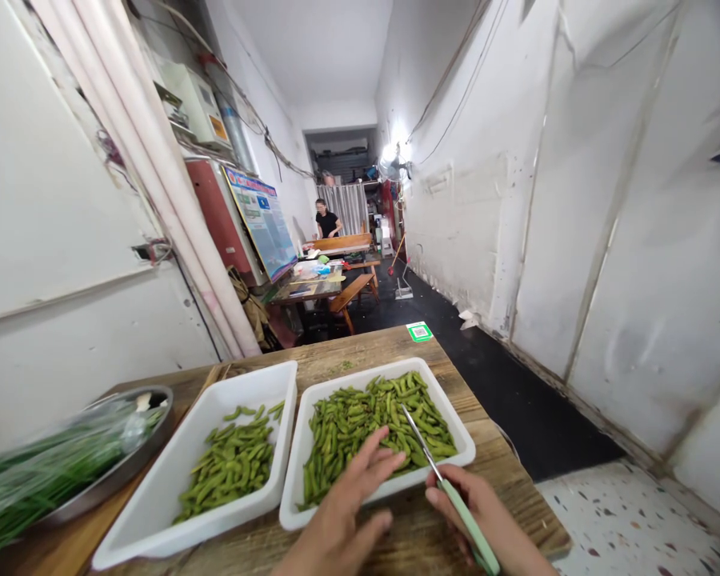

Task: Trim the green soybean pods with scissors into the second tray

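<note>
In my right hand [477,508] is a pair of scissors [465,516] with light green handles, seen nearly edge-on. Their narrow metal blades point up and away over the right-hand white tray [465,454]. That tray holds a thick layer of green soybean pods [348,428]. My left hand [357,496] hovers over the tray's near edge, fingers apart and nothing in them. To its left stands a second white tray [147,484], with a smaller heap of pods [234,460] toward its right side. The fingers of my right hand are partly hidden by the handles.
Both trays stand on a wooden table [504,488]. A metal basin [105,480] at the left holds green stalks [42,472] in clear plastic. A green QR-code card [420,332] lies at the far corner. Beyond are benches, another table and a person [327,220].
</note>
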A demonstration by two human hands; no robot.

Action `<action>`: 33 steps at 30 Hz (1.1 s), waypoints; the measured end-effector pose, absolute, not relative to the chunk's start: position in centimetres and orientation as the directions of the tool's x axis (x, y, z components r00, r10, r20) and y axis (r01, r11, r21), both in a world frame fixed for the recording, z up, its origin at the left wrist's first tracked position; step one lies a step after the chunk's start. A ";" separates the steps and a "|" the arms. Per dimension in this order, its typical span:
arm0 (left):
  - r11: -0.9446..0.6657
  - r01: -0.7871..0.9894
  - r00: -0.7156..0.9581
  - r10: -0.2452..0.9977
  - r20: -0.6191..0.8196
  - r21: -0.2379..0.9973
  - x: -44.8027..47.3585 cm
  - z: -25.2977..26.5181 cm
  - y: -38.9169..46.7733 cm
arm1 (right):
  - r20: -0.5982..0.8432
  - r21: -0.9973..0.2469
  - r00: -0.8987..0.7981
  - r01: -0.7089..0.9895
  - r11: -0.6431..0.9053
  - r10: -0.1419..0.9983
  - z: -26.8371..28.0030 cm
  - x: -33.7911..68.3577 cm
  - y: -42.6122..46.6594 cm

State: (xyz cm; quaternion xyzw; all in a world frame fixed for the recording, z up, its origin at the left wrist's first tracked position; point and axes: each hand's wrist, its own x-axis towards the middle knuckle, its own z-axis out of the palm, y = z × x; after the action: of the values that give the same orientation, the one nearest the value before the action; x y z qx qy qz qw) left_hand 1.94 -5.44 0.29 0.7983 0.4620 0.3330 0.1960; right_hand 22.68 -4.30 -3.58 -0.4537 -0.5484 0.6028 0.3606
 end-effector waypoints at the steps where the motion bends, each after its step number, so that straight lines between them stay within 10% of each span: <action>1: -0.520 0.595 0.390 0.854 0.345 0.613 1.9 0.4 -5.9 | -0.148 -0.989 -0.330 0.061 -0.136 0.932 -3.6 22.7 -4.3; 8: -0.187 0.937 0.112 0.960 0.255 0.295 -0.1 0.8 -2.6 | -0.144 -0.989 -0.314 0.055 -0.134 0.938 -3.7 22.5 -4.5; 15: -0.122 0.951 0.162 0.979 -0.122 0.283 -1.6 0.0 1.4 | -0.137 -0.990 -0.338 0.082 -0.115 0.931 -3.3 22.7 -5.0; 33: -0.089 0.987 0.109 0.982 -0.151 0.134 -1.2 -0.6 2.1 | -0.181 -0.982 -0.379 0.113 -0.149 0.908 -4.4 21.8 -5.4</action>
State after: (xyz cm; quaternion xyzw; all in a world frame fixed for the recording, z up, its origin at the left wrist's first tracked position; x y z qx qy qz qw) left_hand -1.18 2.12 -0.65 0.7377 0.6675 -0.0113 0.1009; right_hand 21.78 -5.36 -4.36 -0.4518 -0.5646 0.6087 0.3265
